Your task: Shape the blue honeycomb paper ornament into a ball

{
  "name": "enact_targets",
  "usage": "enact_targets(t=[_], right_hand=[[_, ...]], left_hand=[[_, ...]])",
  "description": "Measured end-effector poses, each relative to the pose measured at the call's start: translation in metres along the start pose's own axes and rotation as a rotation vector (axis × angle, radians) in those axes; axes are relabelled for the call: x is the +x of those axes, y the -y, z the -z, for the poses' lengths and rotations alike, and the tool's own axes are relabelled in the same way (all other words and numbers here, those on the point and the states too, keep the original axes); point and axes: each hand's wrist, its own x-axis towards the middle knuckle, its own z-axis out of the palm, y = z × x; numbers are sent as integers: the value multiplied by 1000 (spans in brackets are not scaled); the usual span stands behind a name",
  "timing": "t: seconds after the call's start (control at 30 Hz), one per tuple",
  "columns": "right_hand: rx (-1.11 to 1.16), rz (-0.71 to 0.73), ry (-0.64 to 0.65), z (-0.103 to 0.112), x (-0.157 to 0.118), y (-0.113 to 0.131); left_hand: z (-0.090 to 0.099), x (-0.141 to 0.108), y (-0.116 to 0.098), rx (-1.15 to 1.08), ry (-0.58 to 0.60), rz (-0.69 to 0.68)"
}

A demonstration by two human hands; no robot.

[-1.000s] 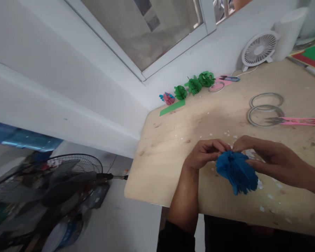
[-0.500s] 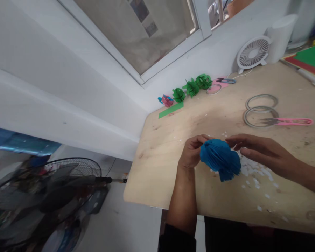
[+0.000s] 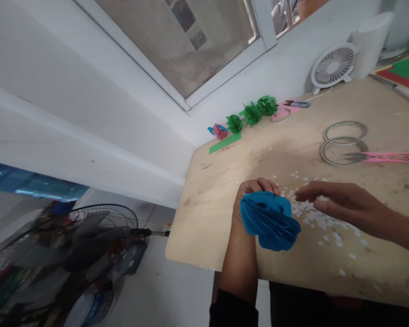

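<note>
- Blue folded-paper ball (image 3: 270, 221) sits over the wooden tabletop's (image 3: 225, 181) near edge.
- Pink-handled scissors (image 3: 381, 157) lie right, across a metal ring (image 3: 343, 150).
- Green paper flowers (image 3: 251, 113) line the far edge.

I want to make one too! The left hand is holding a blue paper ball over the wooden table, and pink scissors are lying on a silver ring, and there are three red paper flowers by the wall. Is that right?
Nearly. The head view shows the paper flowers by the wall are green, not red. The rest holds: the left hand holds the blue paper ball over the wooden table, and the pink scissors lie on a silver ring.
</note>
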Motion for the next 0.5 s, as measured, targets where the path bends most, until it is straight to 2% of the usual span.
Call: enact_targets(t=[0.27,0.5], right_hand=[[22,85,194,-2,0,-4],[-18,69,172,-7,-1,-7]], left_hand=[[-1,3,-5,81,164,59],[0,3,-6,113,182,40]])
